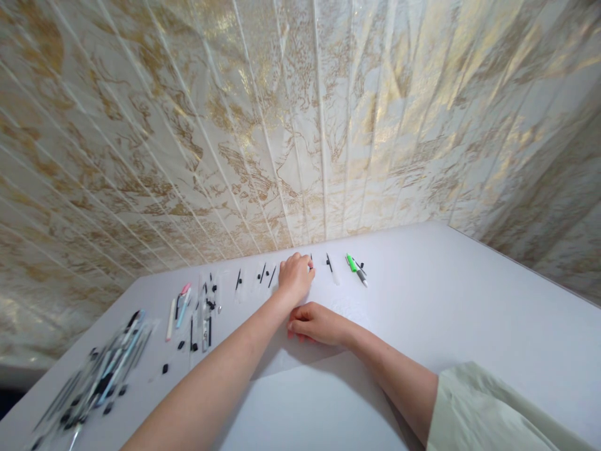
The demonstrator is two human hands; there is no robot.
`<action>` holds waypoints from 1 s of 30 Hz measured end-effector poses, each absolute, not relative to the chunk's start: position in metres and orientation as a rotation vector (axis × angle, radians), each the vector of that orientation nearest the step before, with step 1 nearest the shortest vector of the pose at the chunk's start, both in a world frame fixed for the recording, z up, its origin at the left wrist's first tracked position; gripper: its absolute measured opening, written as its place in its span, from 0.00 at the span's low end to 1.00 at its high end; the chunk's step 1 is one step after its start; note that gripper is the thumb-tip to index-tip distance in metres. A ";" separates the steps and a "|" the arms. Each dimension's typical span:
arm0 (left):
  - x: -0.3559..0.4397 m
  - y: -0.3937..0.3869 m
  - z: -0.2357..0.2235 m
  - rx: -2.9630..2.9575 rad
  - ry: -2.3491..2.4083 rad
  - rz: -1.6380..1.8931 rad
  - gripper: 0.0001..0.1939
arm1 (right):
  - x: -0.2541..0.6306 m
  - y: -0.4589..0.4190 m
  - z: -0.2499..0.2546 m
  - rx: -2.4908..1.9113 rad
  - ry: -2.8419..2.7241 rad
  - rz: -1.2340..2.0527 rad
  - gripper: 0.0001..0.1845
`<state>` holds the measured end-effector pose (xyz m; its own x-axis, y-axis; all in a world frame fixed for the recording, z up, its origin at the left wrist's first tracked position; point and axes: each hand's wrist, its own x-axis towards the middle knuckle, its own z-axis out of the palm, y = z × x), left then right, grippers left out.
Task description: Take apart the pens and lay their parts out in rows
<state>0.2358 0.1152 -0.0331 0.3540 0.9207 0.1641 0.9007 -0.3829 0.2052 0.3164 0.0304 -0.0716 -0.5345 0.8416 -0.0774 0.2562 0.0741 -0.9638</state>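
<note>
My left hand (295,275) is stretched toward the far edge of the white table (469,326). Its fingers are curled, and a small dark thin piece shows beside the fingertips; what they grip is mostly hidden. Closer to me, my right hand (317,322) rests with thumb and fingers drawn together over a clear plastic sheet (272,366) with reddish marks showing under the fingers. Whether it pinches the sheet or a small part is unclear. Just right of my left hand lie a clear pen tube with a black refill (331,264) and a green and grey pen (357,268).
Left of my hands are several black refills (238,280) and small black caps, a pink-capped pen (186,288), and a cream tube (170,319). A large heap of pen parts (110,369) covers the table's left end. A gold-patterned curtain (282,125) hangs behind.
</note>
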 end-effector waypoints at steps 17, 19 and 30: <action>0.278 0.172 -0.059 2.423 1.876 0.134 0.12 | 0.316 0.035 -0.082 -1.055 -1.750 1.529 0.09; 0.280 0.174 -0.057 2.393 1.885 0.099 0.13 | 0.316 0.035 -0.081 -1.056 -1.745 1.529 0.08; 0.277 0.173 -0.045 2.234 1.880 0.212 0.11 | 0.312 0.031 -0.077 -1.071 -1.723 1.522 0.11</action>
<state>0.2770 0.1735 -0.0448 0.1742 0.9843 -0.0268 0.9536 -0.1618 0.2541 0.3115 0.0313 -0.0768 -0.4971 0.8644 -0.0751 0.1811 0.0187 -0.9833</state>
